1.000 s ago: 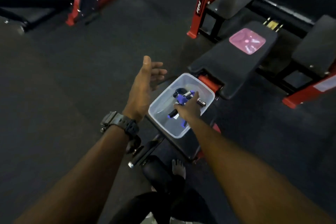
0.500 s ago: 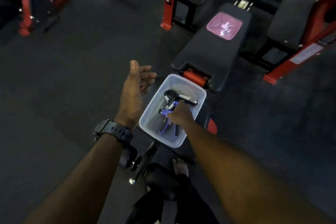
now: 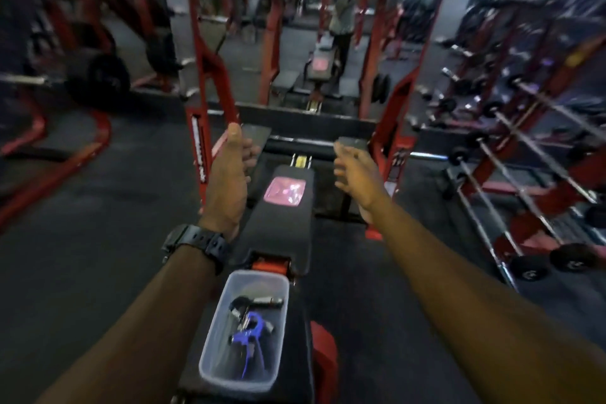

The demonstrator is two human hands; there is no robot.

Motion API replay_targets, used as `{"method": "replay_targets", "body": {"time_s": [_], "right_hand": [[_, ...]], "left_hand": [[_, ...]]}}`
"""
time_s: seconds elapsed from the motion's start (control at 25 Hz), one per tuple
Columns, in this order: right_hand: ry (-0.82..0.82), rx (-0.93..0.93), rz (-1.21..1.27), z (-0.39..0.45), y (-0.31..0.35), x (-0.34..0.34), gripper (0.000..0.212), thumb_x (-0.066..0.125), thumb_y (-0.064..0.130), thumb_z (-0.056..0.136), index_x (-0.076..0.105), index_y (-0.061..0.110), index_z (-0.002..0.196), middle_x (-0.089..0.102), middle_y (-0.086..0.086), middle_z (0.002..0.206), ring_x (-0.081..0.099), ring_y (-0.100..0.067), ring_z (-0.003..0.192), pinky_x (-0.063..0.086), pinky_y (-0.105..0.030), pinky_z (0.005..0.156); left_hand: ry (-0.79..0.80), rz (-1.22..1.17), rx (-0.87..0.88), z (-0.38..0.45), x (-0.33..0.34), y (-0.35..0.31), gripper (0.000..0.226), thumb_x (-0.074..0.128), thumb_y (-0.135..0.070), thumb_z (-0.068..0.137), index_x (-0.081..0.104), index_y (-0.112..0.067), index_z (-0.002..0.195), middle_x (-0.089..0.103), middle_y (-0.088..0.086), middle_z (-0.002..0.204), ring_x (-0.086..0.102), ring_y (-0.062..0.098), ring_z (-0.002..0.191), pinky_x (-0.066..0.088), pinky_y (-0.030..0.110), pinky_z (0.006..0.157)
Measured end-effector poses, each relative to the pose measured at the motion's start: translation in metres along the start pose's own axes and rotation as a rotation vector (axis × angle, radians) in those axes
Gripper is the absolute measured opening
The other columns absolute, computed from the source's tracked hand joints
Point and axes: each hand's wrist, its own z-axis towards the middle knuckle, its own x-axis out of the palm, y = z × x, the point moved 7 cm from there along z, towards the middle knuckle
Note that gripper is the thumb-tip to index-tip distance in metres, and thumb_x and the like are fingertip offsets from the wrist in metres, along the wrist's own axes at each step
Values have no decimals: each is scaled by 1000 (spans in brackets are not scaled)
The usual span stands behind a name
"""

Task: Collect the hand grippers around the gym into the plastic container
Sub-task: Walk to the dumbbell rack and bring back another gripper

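While below both empty hands [image 3: 229,180], grippers [image 3: 251,326].

Head view, forward-down (over bench [image 3: 278,233])

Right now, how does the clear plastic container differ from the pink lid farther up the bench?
The clear plastic container is a deep, colourless tub at the near end of the bench; the pink lid is flat, tinted, and lies farther along. The container holds hand grippers; the lid holds nothing. Both are translucent, roughly rectangular, and rest on the bench, untouched by either hand.
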Motion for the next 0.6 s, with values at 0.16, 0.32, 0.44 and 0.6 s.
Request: {"method": "replay_targets", "body": {"time_s": [0.16,0.32,0.44,0.6], "right_hand": [[-66,-178,48,-38,105,-61,30,48,56,96,57,29,105,63,1,107,61,-16,99,51,-36,88],[-226,-232,66,-102,145,-154,47,41,57,98,56,20,123,64,-13,123,63,-29,113,51,-47,98],[-309,-253,79,-150,150,-218,47,39,60,98,56,22,119,64,-13,122,63,-22,103,53,-44,93],[-468,-282,16,-224,160,-306,47,37,65,96,57,26,113,65,-3,116,63,-17,102,51,-35,88]], "left_hand": [[75,-38,108,-14,57,-80,57,31,-68,95,61,-22,112,63,1,117,54,10,95,42,26,83],[175,-16,233,-66,130,-130,67,34,-85,70,61,-32,99,63,0,113,55,15,98,40,37,90],[283,-53,241,-111,191,-140,66,33,-84,72,61,-33,103,62,-2,116,58,16,104,42,37,92],[484,-150,232,-173,279,-148,62,30,-73,91,61,-23,109,62,-3,106,59,12,95,50,26,79]]}}
